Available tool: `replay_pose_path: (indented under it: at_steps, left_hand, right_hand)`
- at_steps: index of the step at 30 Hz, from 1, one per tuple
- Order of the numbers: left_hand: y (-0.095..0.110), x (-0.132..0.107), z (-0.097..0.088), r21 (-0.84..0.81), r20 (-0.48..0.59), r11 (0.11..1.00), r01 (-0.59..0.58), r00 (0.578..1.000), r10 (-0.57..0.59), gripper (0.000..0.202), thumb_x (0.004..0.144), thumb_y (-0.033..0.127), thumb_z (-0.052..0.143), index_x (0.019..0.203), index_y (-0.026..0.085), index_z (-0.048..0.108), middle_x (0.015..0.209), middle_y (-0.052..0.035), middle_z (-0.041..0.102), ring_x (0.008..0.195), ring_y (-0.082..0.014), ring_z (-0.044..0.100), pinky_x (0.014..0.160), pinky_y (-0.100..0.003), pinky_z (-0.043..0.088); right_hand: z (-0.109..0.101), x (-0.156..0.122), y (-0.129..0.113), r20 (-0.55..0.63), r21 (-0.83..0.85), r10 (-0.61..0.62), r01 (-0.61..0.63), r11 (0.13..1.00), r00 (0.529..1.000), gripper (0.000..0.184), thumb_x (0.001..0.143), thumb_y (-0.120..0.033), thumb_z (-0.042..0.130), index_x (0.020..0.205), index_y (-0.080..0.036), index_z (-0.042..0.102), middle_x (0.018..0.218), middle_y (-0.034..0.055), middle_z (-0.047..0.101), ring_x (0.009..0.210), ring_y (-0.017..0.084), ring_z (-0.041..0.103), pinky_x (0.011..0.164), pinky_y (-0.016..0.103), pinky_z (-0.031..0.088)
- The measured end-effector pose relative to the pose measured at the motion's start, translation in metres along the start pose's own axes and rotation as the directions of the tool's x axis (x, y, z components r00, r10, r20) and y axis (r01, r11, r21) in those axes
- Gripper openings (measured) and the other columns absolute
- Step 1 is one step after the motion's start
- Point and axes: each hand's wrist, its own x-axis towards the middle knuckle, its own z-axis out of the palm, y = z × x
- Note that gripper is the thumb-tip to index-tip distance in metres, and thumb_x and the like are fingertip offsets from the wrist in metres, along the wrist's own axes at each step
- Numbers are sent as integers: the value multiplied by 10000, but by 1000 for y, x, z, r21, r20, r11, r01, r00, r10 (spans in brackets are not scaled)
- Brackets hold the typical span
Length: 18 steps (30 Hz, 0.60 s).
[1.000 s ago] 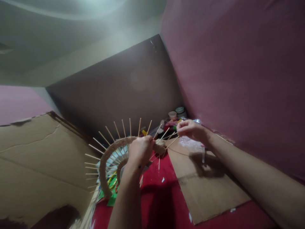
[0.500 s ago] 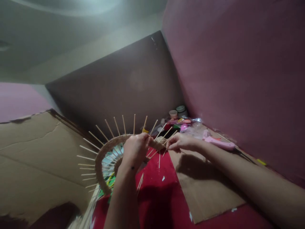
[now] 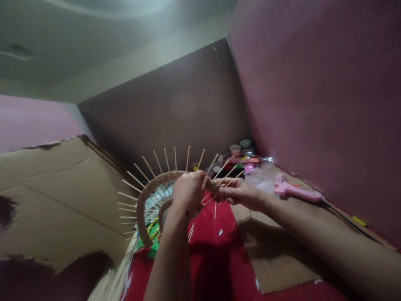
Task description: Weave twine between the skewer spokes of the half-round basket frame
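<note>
Between my hands is a curved, twine-wrapped arch (image 3: pixel 142 209) with thin wooden sticks (image 3: pixel 171 161) fanning out from its edge. My left hand (image 3: pixel 191 188) is closed around the top right of the arch, hiding that stretch of it. At the arch's right end, my right hand (image 3: pixel 239 193) pinches the wrapped band, fingers behind and thumb in front. A smaller wrapped inner arc (image 3: pixel 163 211) shows partly behind my left forearm. Several sticks cross from the outer band toward the inside.
A pink glue gun (image 3: pixel 294 191) with a black cord lies on the right. A cardboard sheet (image 3: pixel 282 267) rests on the red surface (image 3: pixel 209 267). Large torn cardboard (image 3: pixel 62 200) stands at left. Jars (image 3: pixel 247 146) and small craft items sit in the far corner.
My right hand has shifted from the stick tips onto the arch's right end, its fingers now reaching behind the band. My left hand keeps its hold. The whole view has shifted slightly.
</note>
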Motion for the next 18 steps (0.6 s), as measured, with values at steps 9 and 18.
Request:
replay_pose_path:
  at_steps: [9, 18]
  left_hand:
    - [11, 3, 10, -119, -59, 991, 55, 996, -62, 260, 837, 304, 460, 1003, 201, 632, 835, -92, 702, 800, -226, 641, 687, -295, 420]
    - [25, -41, 83, -824, 441, 460, 331, 884, 154, 347, 784, 442, 530, 611, 147, 586, 446, 12, 537, 353, -89, 458, 370, -197, 318]
  right_hand:
    - [4, 4, 16, -193, 91, 63, -46, 995, 979, 349, 733, -458, 612, 853, -133, 649, 542, 7, 600, 358, 35, 316, 371, 202, 133]
    - [-11, 11, 47, -346, 256, 195, -108, 961, 917, 223, 721, -325, 605, 609, -164, 497, 446, -45, 502, 320, 32, 314, 319, 167, 205]
